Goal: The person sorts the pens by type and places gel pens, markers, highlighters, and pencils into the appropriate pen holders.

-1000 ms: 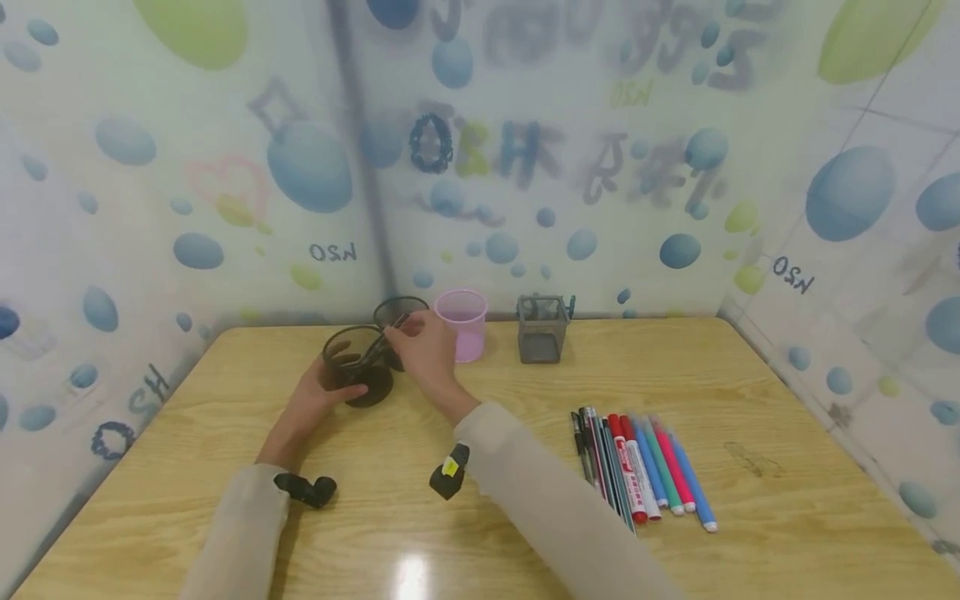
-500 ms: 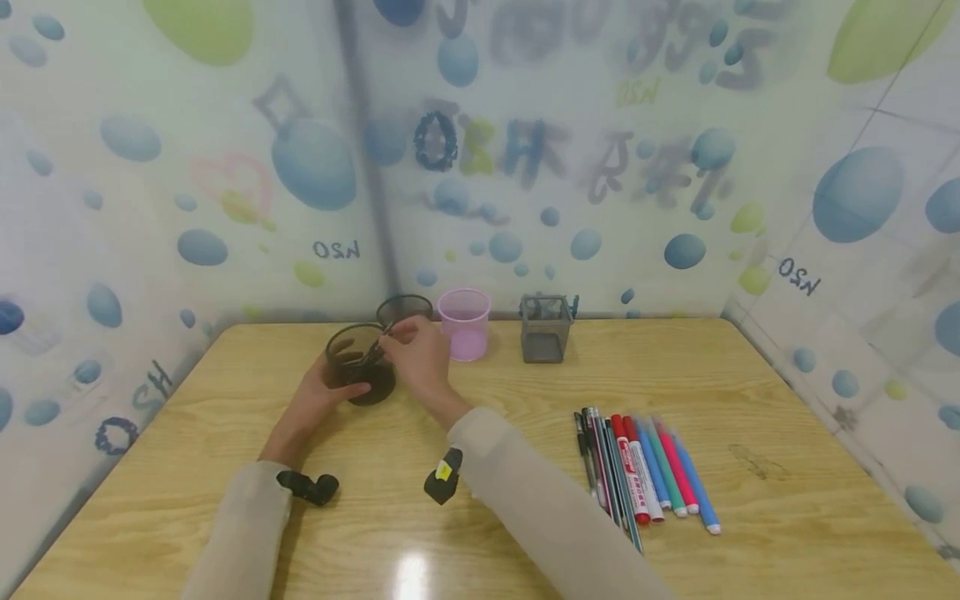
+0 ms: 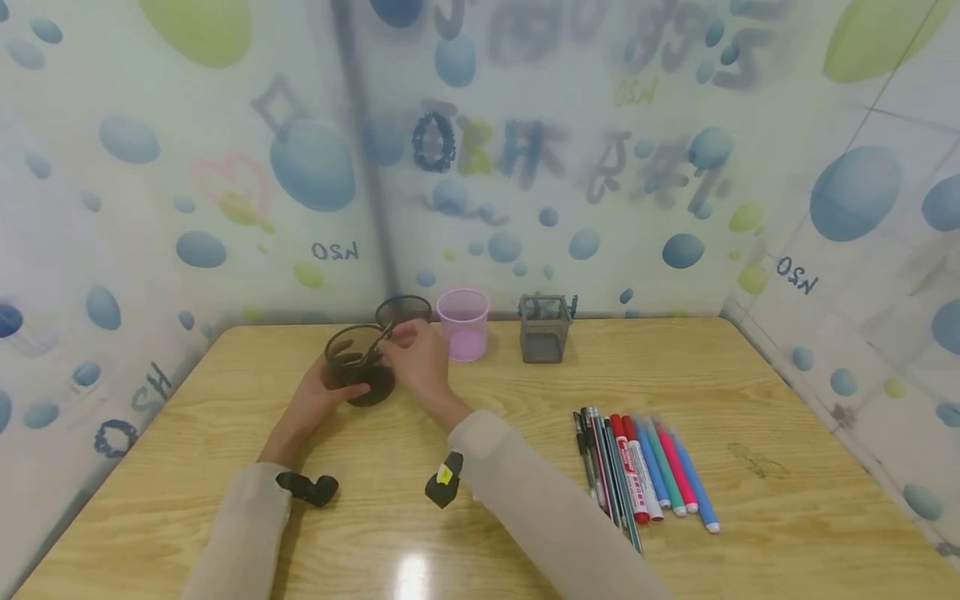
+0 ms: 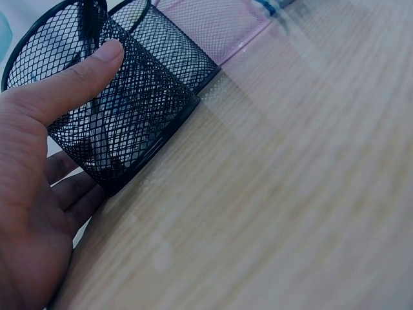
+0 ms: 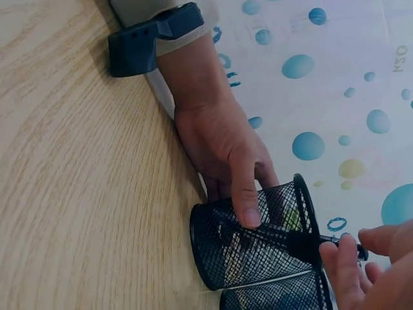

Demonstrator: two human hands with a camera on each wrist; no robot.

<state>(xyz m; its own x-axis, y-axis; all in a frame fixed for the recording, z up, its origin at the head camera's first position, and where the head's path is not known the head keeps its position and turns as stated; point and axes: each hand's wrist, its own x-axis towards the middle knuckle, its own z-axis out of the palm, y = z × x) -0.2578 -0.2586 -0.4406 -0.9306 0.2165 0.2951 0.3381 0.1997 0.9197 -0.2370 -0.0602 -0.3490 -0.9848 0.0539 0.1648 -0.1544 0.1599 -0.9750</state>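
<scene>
In the head view, my left hand grips a round black mesh pen holder at the table's back left. The left wrist view has the thumb across the near side of the mesh and the other fingers around the far side. With my right hand I pinch the upper end of a black pen. The pen leans inside the holder, its top poking past the rim. A second black mesh holder stands just behind, partly hidden by the right hand.
A pink mesh cup and a square grey mesh holder stand along the back wall. At the right lies a row of pens, red-capped markers and coloured felt-tips. Patterned walls enclose the table.
My right hand has shifted slightly down and left, and the pen's top sits lower at the rim. The left hand keeps its grip on the mesh holder.
</scene>
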